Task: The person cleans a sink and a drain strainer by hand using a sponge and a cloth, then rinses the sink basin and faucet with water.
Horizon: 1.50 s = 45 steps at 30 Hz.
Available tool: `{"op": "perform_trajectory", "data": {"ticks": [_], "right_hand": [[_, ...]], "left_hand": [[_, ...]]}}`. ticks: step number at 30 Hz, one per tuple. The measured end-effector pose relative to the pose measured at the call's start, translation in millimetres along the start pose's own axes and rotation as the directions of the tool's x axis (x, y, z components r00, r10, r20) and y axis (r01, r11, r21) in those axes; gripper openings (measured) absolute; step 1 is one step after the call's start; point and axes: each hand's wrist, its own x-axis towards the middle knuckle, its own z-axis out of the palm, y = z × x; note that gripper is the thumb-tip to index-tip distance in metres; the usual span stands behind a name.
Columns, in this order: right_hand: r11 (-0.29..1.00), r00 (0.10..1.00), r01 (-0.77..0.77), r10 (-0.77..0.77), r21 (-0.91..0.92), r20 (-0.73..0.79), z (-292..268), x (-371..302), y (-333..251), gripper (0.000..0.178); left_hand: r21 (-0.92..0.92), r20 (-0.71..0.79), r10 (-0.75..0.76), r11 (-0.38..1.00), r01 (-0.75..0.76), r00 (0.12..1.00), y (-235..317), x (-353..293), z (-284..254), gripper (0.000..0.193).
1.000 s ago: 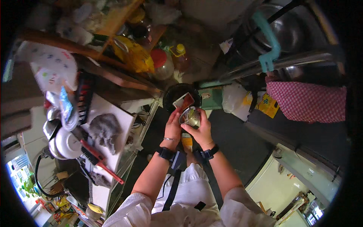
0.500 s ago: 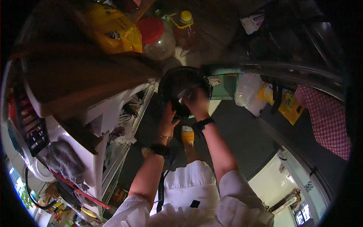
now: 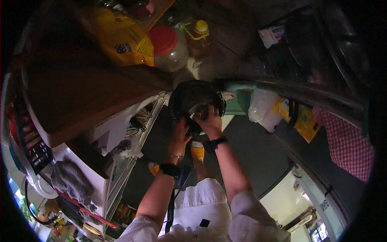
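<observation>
Below me, in the middle of the view, stands a dark round container [image 3: 189,94], with a glossy, crinkled surface like black plastic. Its inside is too dark to make out. At its near left edge is my left hand [image 3: 178,136], thumb apart and fingers curled against the dark material. My right hand [image 3: 211,123] lies over the near right part, fingers spread and thumb pointing left. A small pale patch shows between the hands, too dim to name. Both wrists wear dark bands.
At the left is a brown-topped counter [image 3: 96,101] with cluttered shelves below. A red-lidded jar [image 3: 163,40], a yellow-capped bottle [image 3: 200,36] and a yellow bag [image 3: 121,38] stand beyond. On the right are a green bin [image 3: 240,101], a white plastic bag [image 3: 264,109] and a checked cloth [image 3: 346,147].
My right hand, blurred over the dark container before, now shows clearly with its fingers spread. The whole scene has shifted slightly downward in view. My left hand stays at the container's edge.
</observation>
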Motion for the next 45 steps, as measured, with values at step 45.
{"op": "perform_trajectory", "data": {"ticks": [45], "right_hand": [[0.751,0.993,-0.048,0.11,0.658,-0.053,-44,-12,-32,0.045]], "left_hand": [[-0.134,0.024,0.1,0.986,-0.096,0.995,30,-108,20,0.057]]}}
